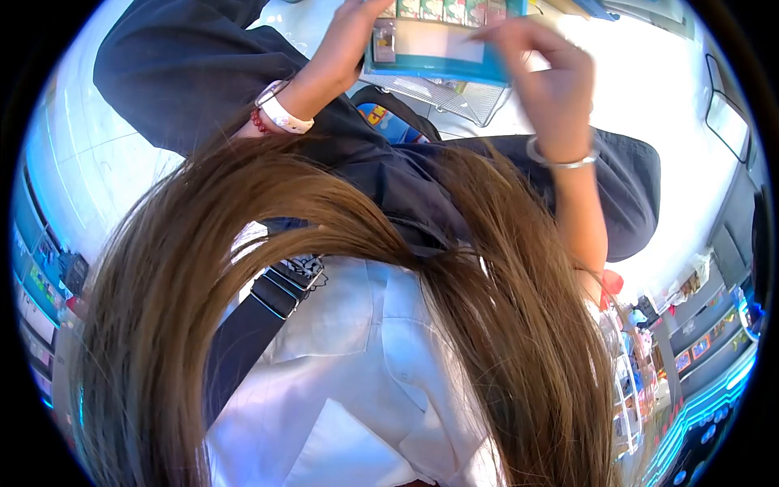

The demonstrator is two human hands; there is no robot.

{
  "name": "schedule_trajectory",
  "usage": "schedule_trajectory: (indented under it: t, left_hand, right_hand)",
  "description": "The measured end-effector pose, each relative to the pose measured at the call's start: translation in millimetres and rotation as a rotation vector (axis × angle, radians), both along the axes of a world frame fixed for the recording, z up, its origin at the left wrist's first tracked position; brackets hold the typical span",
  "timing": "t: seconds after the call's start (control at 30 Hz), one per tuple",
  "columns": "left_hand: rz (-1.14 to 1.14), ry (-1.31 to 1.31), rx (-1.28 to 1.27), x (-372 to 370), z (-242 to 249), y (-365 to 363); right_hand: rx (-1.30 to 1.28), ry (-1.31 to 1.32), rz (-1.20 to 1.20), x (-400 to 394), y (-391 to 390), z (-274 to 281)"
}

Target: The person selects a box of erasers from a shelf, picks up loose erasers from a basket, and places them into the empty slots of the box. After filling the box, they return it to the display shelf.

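At the top of the view a shallow teal box (pixel 497 69) stands over my lap, partly cut off by the frame edge. Small printed packs (pixel 430 8) with green and red pictures line its upper part, and a small framed picture piece (pixel 384 40) sits at its left. A pale bare strip runs beside that piece. My left hand (pixel 355 28), with a white watch above it, grips the box's left side. Over the box's right side hovers my right hand (pixel 552 73), wearing a silver bangle. Motion blurs its fingers, which point left over the pale strip.
A wire mesh rack (pixel 475 101) stands below the box, near a dark bag (pixel 393 122) with a colourful print. Stocked shelves (pixel 706 345) are at the right, others at the far left. Long hair (pixel 519 316) hangs across the lower view.
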State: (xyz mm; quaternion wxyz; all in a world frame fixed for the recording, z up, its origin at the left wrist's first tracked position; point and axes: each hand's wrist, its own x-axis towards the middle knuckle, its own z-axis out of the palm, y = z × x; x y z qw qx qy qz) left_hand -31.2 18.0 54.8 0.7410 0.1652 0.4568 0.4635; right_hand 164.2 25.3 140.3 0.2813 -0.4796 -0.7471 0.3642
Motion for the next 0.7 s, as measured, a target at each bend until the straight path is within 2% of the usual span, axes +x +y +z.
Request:
schedule_trajectory:
  t: [0.03, 0.07, 0.1, 0.13, 0.2, 0.27, 0.3, 0.33, 0.37, 0.4, 0.43, 0.47, 0.5, 0.53, 0.6, 0.7]
  left_hand:
    - [0.029, 0.107, -0.003, -1, 2, 3]
    - [0.026, 0.105, 0.0, -5, -2, 3]
    - [0.043, 0.142, 0.016, -10, -20, -4]
    - [0.059, 0.182, 0.03, -11, -19, -3]
    - [0.1, 0.149, 0.012, -17, -24, -2]
    - [0.059, 0.006, -0.106, -37, -58, -4]
    - [0.1, 0.086, -0.101, -29, -42, -4]
    - [0.086, 0.081, -0.101, -27, -36, -1]
    - [0.129, 0.11, -0.084, -27, -37, -1]
    - [0.177, 0.138, -0.064, -27, -37, -1]
    - [0.125, 0.125, -0.055, -29, -30, 2]
    - [0.13, 0.124, -0.05, -28, -31, 3]
    - [0.133, 0.138, -0.039, -29, -33, 3]
    - [0.136, 0.154, -0.026, -30, -35, 3]
    - [0.096, 0.162, -0.044, -39, -41, 4]
    - [0.056, 0.236, -0.108, -44, -42, 10]
  right_hand:
    - [0.074, 0.05, -0.122, 29, 15, -19]
    - [0.115, 0.222, -0.207, 38, 27, -9]
    - [0.101, 0.282, -0.32, 34, 22, -3]
    - [0.116, 0.318, -0.553, 33, 29, -11]
    - [0.088, 0.161, -0.532, 64, 44, -46]
    - [-0.132, -0.037, -0.431, 90, 52, -105]
    - [-0.177, -0.187, -0.172, 133, 67, -167]
    - [-0.305, -0.411, -0.118, 129, 63, -183]
    - [-0.341, -0.591, 0.107, 139, 65, -219]
    - [-0.374, -0.778, 0.231, 117, 57, -223]
    - [-0.519, -0.838, 0.16, 104, 53, -238]
    - [-0.547, -0.738, 0.135, 106, 41, -277]
    - [-0.44, -0.837, 0.425, 111, 33, -313]
    - [-0.353, -0.941, 0.427, 105, 23, -336]
    - [-0.589, -0.957, 0.25, 91, 11, -369]
    - [-0.554, -0.791, 0.115, 76, 2, -397]
